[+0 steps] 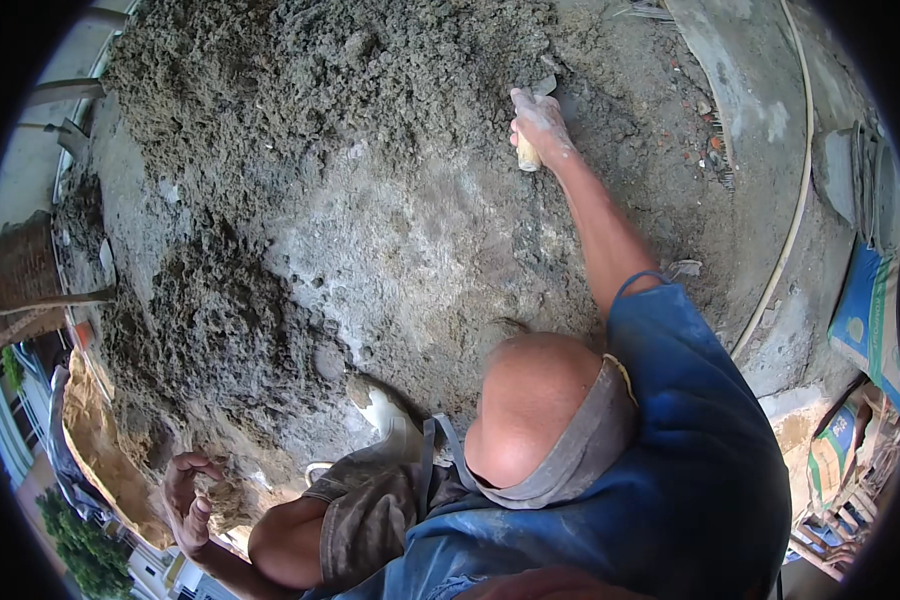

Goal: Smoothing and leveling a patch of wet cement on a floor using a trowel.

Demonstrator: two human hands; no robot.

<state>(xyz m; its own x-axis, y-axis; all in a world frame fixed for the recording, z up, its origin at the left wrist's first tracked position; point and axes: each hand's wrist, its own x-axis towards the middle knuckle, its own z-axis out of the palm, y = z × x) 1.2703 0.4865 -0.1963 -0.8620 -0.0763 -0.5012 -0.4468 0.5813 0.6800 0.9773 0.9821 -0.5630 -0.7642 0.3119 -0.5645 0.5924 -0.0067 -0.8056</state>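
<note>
My right hand (540, 125) grips a trowel by its pale handle (528, 152), its metal blade (544, 85) at the upper edge of the rough grey mortar (390, 70) spread over the ground. My left hand (188, 500) is at the lower left, fingers curved and apart, with nothing clearly held. Beneath me, a bare, pale patch (410, 240) lies between the wet, lumpy heaps. My bent knees and a pale rubber boot (388, 425) show along the lower middle.
A hose (801, 200) runs along the concrete ledge (740, 100) at right. Stacked grey pans (855, 185) and printed sacks (860, 310) lie beyond it. Wooden poles (55, 300) jut in at left, near a sand pile (105, 450), with greenery (55, 540) below.
</note>
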